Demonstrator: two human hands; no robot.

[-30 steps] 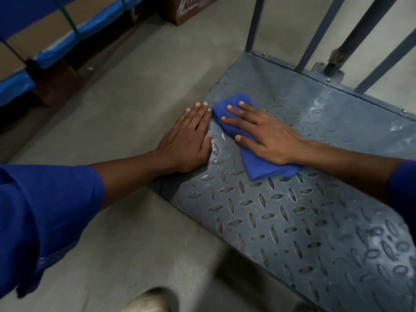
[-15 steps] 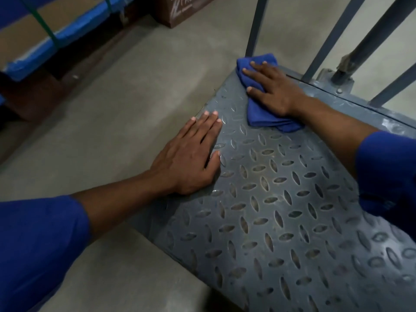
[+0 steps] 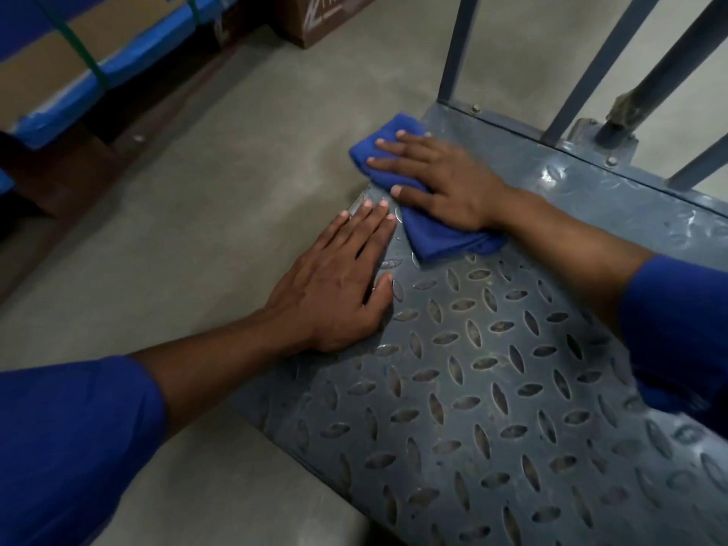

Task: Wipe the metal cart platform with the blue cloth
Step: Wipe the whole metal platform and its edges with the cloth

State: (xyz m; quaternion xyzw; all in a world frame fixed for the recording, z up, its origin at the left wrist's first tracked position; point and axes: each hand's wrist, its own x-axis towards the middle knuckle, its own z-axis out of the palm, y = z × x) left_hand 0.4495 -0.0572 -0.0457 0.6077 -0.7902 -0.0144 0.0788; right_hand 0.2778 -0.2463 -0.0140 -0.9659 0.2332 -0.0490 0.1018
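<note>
The grey metal cart platform (image 3: 492, 388) with a raised diamond tread fills the lower right of the head view. A folded blue cloth (image 3: 437, 242) lies on its left edge near the far corner. My right hand (image 3: 441, 179) presses flat on the cloth with straight, spread fingers. My left hand (image 3: 338, 285) rests flat on the platform's left edge, fingers straight, its fingertips just short of the cloth.
Upright grey handle bars (image 3: 591, 69) rise from the platform's far edge. Concrete floor (image 3: 220, 183) lies to the left. Strapped cardboard boxes with blue wrap (image 3: 98, 61) and a brown box (image 3: 315, 17) stand at the back left.
My right hand has slid the cloth back from the far corner by the handle bar toward my left hand along the platform's left edge. My left hand stays planted.
</note>
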